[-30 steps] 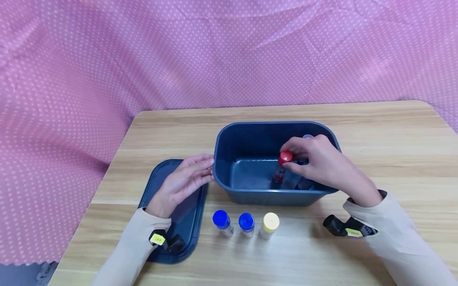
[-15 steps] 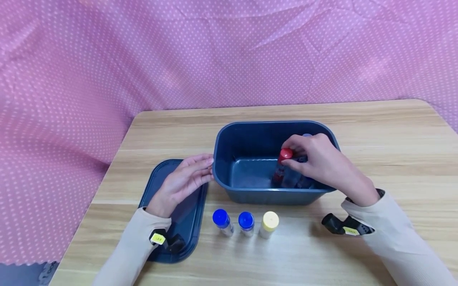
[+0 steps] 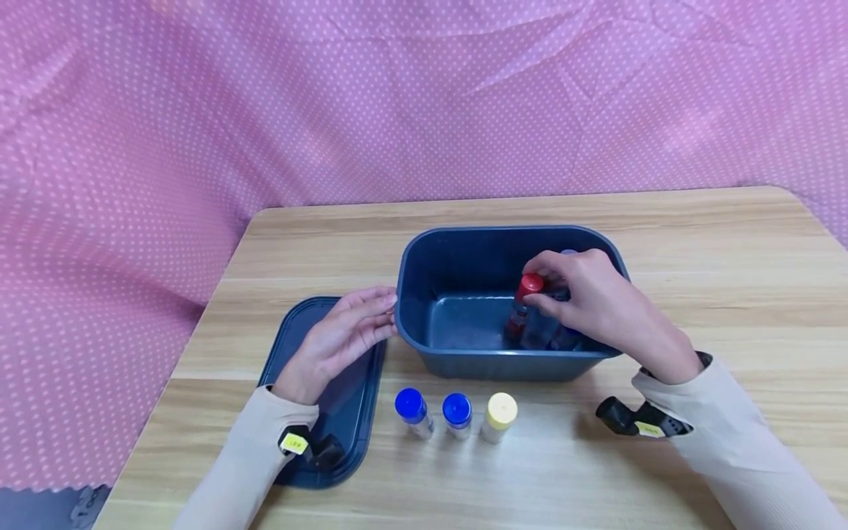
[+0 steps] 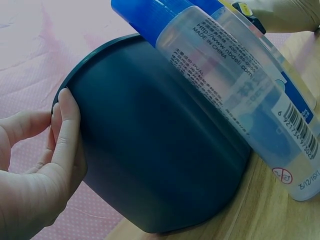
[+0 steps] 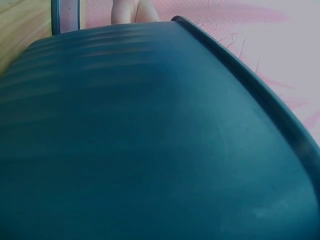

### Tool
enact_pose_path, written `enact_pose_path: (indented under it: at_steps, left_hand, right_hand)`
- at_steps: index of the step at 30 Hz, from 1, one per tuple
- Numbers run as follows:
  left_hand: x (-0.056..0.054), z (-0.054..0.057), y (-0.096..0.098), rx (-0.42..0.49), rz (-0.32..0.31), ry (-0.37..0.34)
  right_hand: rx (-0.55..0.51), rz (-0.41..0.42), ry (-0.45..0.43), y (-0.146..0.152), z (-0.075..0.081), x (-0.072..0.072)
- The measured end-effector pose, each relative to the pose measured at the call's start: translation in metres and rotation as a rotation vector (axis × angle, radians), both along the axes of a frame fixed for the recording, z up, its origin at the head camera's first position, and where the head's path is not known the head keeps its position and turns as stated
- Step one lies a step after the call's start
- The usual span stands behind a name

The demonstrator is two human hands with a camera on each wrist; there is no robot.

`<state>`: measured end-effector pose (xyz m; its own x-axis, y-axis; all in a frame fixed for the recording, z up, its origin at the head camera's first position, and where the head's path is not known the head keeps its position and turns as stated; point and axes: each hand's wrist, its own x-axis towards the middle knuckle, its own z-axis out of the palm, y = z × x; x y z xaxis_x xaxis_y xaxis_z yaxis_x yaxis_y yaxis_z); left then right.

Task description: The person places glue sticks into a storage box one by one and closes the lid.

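My right hand (image 3: 589, 298) reaches into the dark blue box (image 3: 477, 366), thumb and fingers pinching the red cap of a clear glue bottle (image 3: 520, 318). That bottle leans slightly, its lower end down inside the box. Part of another bottle (image 3: 567, 338) shows beneath the hand; the rest is hidden. My left hand (image 3: 347, 327) touches the box's left end with fairly straight fingers. In the left wrist view its fingertips (image 4: 67, 97) lie against the wall right at the rim. The box's outer wall (image 5: 150, 125) fills most of the right wrist view.
Two blue-capped glue bottles (image 3: 412, 405) (image 3: 457, 412) and one with a pale yellow cap (image 3: 500, 414) stand in a row before the box. A dark blue lid (image 3: 344, 434) lies flat under the left forearm. A pink dotted curtain (image 3: 424, 110) hangs behind the wooden table (image 3: 715, 272).
My right hand and the red-capped bottle have shifted slightly up and to the right within the box. The left hand stays at the box's end.
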<state>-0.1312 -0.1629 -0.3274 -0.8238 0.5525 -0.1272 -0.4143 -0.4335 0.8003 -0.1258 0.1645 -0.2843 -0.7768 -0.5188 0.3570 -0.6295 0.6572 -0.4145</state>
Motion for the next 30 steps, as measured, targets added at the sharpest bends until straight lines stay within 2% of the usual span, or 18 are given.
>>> enact_pose_path:
  at_steps: [8,18,30]
  left_hand:
    - [0.0011,0.0013,0.0,-0.006,0.006,-0.004]
    - [0.0008,0.0007,0.0009,-0.019,0.011,-0.006]
    - [0.0006,0.0016,0.0003,-0.009,0.023,-0.024]
  right_hand:
    - [0.028,-0.007,0.015,-0.0007,0.0001,0.0001]
    - [-0.023,0.006,0.011,0.0003,0.0011,-0.0001]
    - [-0.033,0.033,0.03,0.0011,0.0009,-0.0009]
